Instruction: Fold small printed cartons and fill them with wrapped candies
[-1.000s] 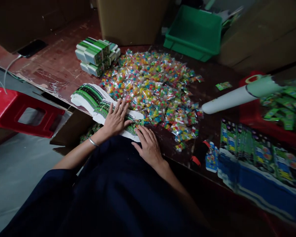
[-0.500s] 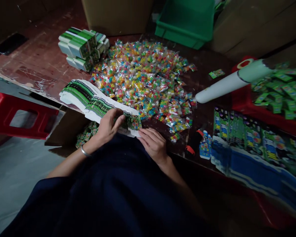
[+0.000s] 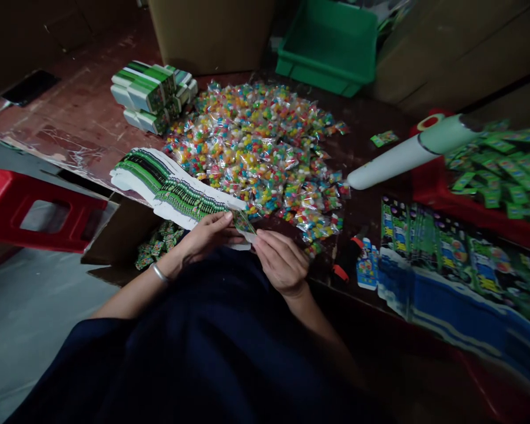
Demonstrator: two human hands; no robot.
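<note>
Between my two hands is a small flat green candy box [image 3: 244,224], tilted up from the near end of a fanned row of flattened boxes [image 3: 176,191]. My left hand [image 3: 209,235] grips its left side, thumb on top and fingers underneath. At its right edge, my right hand [image 3: 282,262] pinches it between thumb and fingertips. Just beyond the row lies a heap of clear candy packets [image 3: 256,147] filled with many-coloured sweets.
Banded green bundles [image 3: 145,94] stand at the back left, a green bin [image 3: 322,70] behind the heap. Rightward lie a white roll [image 3: 397,156], a black-and-orange cutter [image 3: 348,259], blue-green flat packaging [image 3: 450,288] and a red crate [image 3: 428,176]. An open carton [image 3: 119,229] sits below the table edge.
The end box has been lifted and tilted away from the row. My left hand has shifted from resting over the row to gripping the box, and my right hand has risen slightly with it.
</note>
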